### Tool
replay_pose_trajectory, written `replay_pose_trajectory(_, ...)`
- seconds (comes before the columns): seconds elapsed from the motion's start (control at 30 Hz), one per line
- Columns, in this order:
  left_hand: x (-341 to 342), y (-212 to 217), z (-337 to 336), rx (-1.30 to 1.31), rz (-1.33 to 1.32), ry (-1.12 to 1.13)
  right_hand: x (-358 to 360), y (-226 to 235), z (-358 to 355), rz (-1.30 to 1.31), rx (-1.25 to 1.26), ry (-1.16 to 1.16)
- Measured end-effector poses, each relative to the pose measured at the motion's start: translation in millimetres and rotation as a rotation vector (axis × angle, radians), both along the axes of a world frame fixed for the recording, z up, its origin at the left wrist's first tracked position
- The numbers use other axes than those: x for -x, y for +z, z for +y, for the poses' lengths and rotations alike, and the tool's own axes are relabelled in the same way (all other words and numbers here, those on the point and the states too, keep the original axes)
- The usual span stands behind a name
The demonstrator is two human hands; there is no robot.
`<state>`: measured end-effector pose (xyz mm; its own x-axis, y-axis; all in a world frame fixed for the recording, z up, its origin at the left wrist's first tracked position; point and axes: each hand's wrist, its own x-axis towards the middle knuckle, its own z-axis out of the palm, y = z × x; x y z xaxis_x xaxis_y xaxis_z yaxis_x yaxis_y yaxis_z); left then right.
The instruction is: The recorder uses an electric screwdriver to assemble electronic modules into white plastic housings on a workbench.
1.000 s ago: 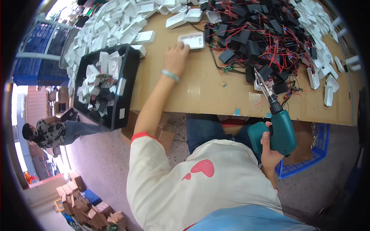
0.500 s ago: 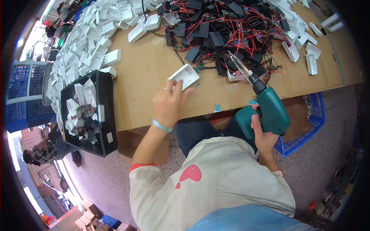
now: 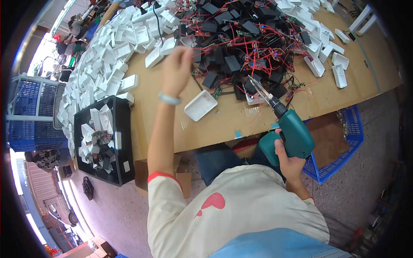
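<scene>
My right hand point(image 3: 289, 162) is wrapped round the handle of a green electric screwdriver point(image 3: 298, 134), its long bit pointing up and left over the heap. My left hand point(image 3: 177, 71) is raised at the near left edge of the heap of black boxes with red wires point(image 3: 232, 63). Motion blurs its fingers, so I cannot tell whether they hold anything. An open white plastic case point(image 3: 201, 105) lies on the table point(image 3: 157, 129) below and right of that hand, touched by neither hand. Another white case point(image 3: 254, 100) sits partly hidden beneath the screwdriver's bit.
White cases point(image 3: 97, 69) are piled along the table's left side, and more point(image 3: 340, 76) lie at the right. A black crate point(image 3: 123, 148) with white cases and wired parts stands at the left edge. Below the table's right front edge is a blue basket point(image 3: 333, 174).
My left hand has let go of the white case and moved up and away to the heap's edge. The case stays on the table. My right hand still grips the screwdriver.
</scene>
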<state>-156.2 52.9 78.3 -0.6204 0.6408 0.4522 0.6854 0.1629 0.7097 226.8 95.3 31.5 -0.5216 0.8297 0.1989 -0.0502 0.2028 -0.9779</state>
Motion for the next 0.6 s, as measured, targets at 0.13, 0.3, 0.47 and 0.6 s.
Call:
replay_pose_trajectory(0.13,3,23,-63,-0.127,-0.010,0.209,1,-6,6,-0.044,-0.022,0.029)
replay_pose_trajectory(0.3,5,7,-101,-0.131,0.405,0.279,11,-1,2,-0.015,0.018,0.073)
replay_pose_trajectory(0.47,-16,-40,-127,-0.584,-0.362,0.349,5,4,-4,-0.087,0.023,0.111)
replay_pose_trajectory(0.6,-51,-64,-135,-0.592,-0.455,0.421,5,2,-6,-0.106,0.010,0.140)
